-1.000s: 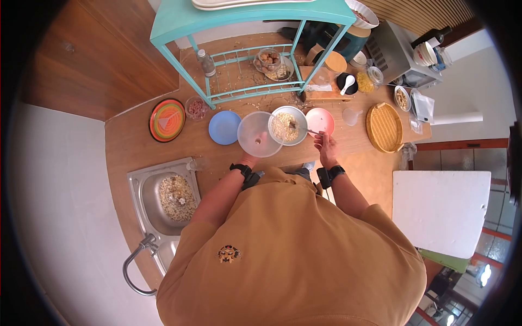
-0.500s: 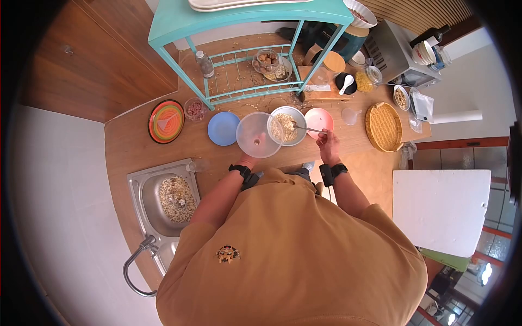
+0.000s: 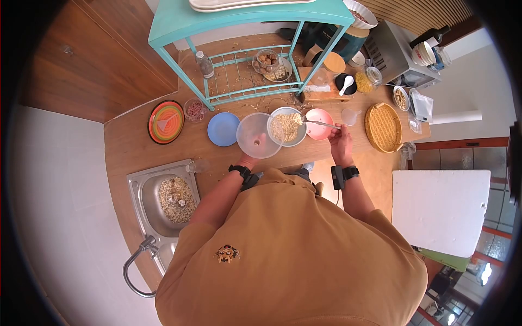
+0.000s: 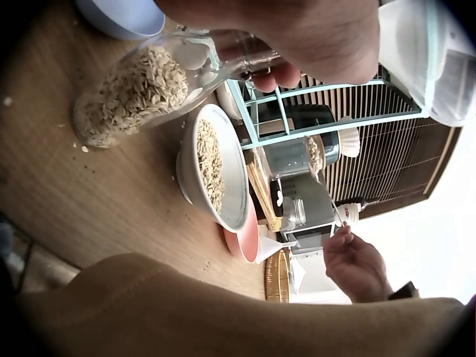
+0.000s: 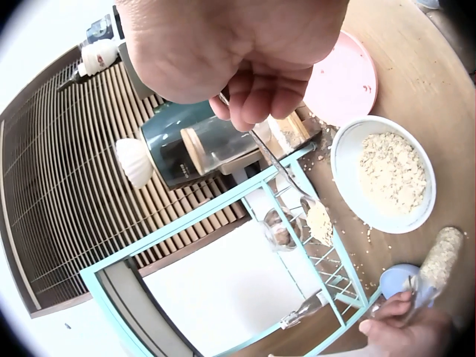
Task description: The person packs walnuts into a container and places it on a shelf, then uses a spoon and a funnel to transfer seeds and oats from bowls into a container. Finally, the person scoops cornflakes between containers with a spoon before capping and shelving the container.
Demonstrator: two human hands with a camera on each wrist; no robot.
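Observation:
My left hand (image 3: 249,161) grips the neck of a clear glass bottle (image 4: 134,97) standing on the counter with oat flakes inside. A wide translucent funnel (image 3: 260,136) sits over the bottle's mouth and hides most of that hand from above. With its fingertips my right hand (image 3: 341,146) pinches the handle of a metal spoon (image 5: 269,155), whose bowl carries a heap of oats (image 5: 320,224). Seen from the head, the spoon's tip overlaps the right rim of a white bowl (image 5: 344,195) of oat flakes. The funnel's edge overlaps that bowl's left side.
Pink (image 3: 321,133) and blue (image 3: 223,129) dishes flank the bowl. Behind rises a turquoise rack (image 3: 255,100). A small funnel (image 3: 350,116) and a woven basket (image 3: 384,127) lie to the right. At left are a striped plate (image 3: 166,121) and a sink (image 3: 155,204) holding oats.
My right hand has moved right, drawing the spoon out of the oats to the bowl's right rim. The left hand and large funnel have stayed in place.

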